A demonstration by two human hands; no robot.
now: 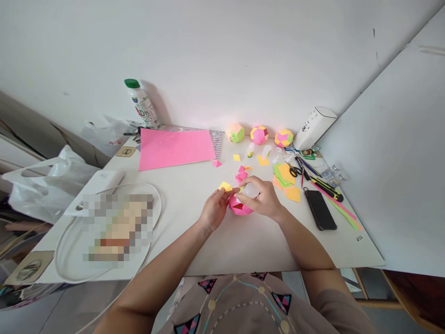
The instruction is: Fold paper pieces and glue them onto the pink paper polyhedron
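Observation:
My left hand (213, 208) pinches a small yellow paper piece (225, 186) against a pink folded paper shape (239, 207) that rests on the white table (222, 246). My right hand (264, 198) is closed round a small white glue bottle (251, 189), its tip down by the pink shape and the yellow piece. Both hands meet over the middle of the table. Loose pink paper scraps (241, 174) lie just beyond them.
A pink paper sheet (175, 147) lies at the back left by a green-capped bottle (142, 104). Three paper balls (259, 134) line the wall. Cut paper squares (287, 178), scissors (295, 169), pens and a black phone (320, 209) sit at the right. A blurred patch covers the left.

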